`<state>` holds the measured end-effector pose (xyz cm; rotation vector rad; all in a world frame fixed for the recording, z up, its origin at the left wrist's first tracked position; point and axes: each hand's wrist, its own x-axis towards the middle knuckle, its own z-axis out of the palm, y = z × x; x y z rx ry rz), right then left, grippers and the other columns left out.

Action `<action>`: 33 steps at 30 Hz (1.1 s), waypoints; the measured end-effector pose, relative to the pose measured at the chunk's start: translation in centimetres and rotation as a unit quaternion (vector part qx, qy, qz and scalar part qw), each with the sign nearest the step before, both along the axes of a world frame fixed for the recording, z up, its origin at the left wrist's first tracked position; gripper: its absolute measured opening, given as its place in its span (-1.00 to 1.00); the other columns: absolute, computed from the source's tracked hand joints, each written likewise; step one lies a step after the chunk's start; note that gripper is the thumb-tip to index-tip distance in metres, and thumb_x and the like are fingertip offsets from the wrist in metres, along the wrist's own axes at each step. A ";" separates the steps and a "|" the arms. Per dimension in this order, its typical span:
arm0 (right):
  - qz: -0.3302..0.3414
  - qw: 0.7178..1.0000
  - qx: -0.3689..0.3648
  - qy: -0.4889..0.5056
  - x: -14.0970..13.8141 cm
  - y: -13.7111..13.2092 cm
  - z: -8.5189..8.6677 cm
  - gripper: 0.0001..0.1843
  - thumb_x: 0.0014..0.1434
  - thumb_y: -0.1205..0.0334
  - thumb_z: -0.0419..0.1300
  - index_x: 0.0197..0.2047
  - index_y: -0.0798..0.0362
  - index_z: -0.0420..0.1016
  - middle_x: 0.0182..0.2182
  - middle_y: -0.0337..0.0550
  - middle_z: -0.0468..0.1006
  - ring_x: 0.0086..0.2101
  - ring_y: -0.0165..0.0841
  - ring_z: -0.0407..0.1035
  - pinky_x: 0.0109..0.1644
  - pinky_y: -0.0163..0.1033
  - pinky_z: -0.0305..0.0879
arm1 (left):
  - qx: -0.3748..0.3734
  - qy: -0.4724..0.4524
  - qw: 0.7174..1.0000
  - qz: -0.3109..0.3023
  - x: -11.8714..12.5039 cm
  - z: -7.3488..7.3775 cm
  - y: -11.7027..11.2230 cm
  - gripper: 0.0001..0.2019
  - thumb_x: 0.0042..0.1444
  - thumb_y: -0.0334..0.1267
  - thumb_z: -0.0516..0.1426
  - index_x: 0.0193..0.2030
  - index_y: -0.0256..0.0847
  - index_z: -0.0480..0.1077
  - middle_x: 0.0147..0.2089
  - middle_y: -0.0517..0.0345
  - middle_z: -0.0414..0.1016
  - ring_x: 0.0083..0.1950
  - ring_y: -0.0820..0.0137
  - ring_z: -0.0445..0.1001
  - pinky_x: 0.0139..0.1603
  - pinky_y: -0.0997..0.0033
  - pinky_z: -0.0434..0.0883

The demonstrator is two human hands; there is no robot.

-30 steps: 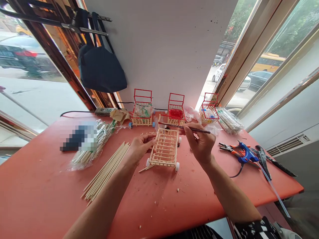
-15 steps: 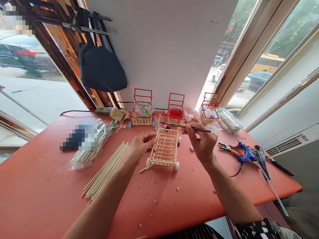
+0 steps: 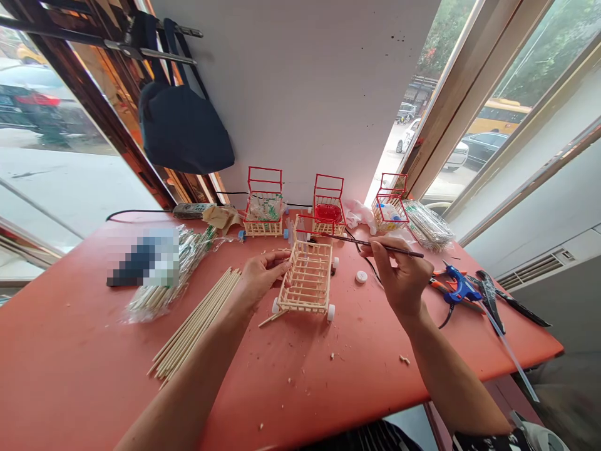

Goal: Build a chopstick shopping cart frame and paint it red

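A cart (image 3: 307, 287) in the left hand (image 3: 258, 275), a brush (image 3: 375, 244) in the right hand (image 3: 401, 275)

Farthest left of both hands, wrapped sticks (image 3: 154, 294) lie on the red tabletop (image 3: 366, 338). Between these and the left hand, loose sticks (image 3: 197, 322) form a slanting bundle, their near ends beside the left forearm. The left hand is nearly closed, thumb and fingers pinching the cart's left side. Just beyond that hand stands a first red-handled cart (image 3: 265, 213) with clear plastic in it.

The pale wooden cart stands upright on white wheels between the hands, just right of the left one. Beyond it, a second red-handled cart (image 3: 328, 210) bears something red. A white cap (image 3: 361, 277) lies just left of the right hand.

The right hand is closed in a pen grip on the brush, which points leftward; its tip is at the cart's red handle bar, though whether it touches I cannot tell. Beyond the right hand stands a third red-handled cart (image 3: 391, 203). Right of that hand rests a blue glue gun (image 3: 462, 285), with pliers (image 3: 440, 287) near it, partly hidden by the hand.
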<state>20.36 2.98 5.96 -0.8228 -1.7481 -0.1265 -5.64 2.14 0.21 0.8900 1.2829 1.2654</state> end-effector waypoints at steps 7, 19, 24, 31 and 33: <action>-0.026 1.000 0.015 -0.004 1.1 -0.6 0.3 -0.89 0.39 0.29 0.25 -0.16 -0.04 0.63 -0.39 -0.25 0.74 -0.38 -0.32 0.67 -0.24 -0.29 0.54 | -0.005 -0.004 1.000 0.007 0.2 0.2 -0.1 -0.45 -0.32 -0.07 0.50 -0.15 -0.27 0.60 -0.35 0.15 0.64 -0.53 0.46 0.48 -0.44 0.38 0.52; -0.018 1.000 0.016 -0.009 1.2 -0.5 0.2 -0.88 0.39 0.32 0.25 -0.15 -0.02 0.64 -0.39 -0.26 0.74 -0.37 -0.34 0.68 -0.25 -0.32 0.52 | -0.007 -0.009 1.000 0.023 0.3 0.2 0.0 -0.42 -0.39 -0.08 0.52 -0.17 -0.30 0.60 -0.35 0.17 0.63 -0.51 0.46 0.50 -0.50 0.44 0.50; -0.039 0.998 0.034 -0.021 1.8 -1.1 0.5 -0.88 0.38 0.32 0.26 -0.17 -0.03 0.65 -0.40 -0.28 0.74 -0.38 -0.36 0.67 -0.27 -0.33 0.50 | -0.006 -0.009 1.000 0.011 0.1 -0.2 0.1 -0.46 -0.33 -0.13 0.52 -0.15 -0.29 0.60 -0.37 0.18 0.61 -0.54 0.47 0.49 -0.48 0.42 0.51; -0.009 1.000 0.015 -0.006 1.2 -0.8 0.5 -0.89 0.39 0.32 0.25 -0.15 -0.02 0.63 -0.38 -0.26 0.74 -0.37 -0.34 0.68 -0.24 -0.31 0.52 | -0.007 -0.009 1.000 0.018 0.1 -0.3 0.2 -0.42 -0.38 -0.09 0.53 -0.17 -0.29 0.60 -0.37 0.18 0.62 -0.56 0.47 0.49 -0.49 0.41 0.52; -0.011 1.000 0.016 -0.012 1.1 -0.6 0.6 -0.89 0.40 0.32 0.25 -0.15 -0.02 0.62 -0.38 -0.26 0.74 -0.36 -0.34 0.68 -0.24 -0.30 0.51 | -0.004 -0.011 1.000 0.021 0.2 0.0 0.1 -0.41 -0.41 -0.06 0.53 -0.18 -0.29 0.61 -0.38 0.19 0.62 -0.55 0.48 0.48 -0.50 0.42 0.51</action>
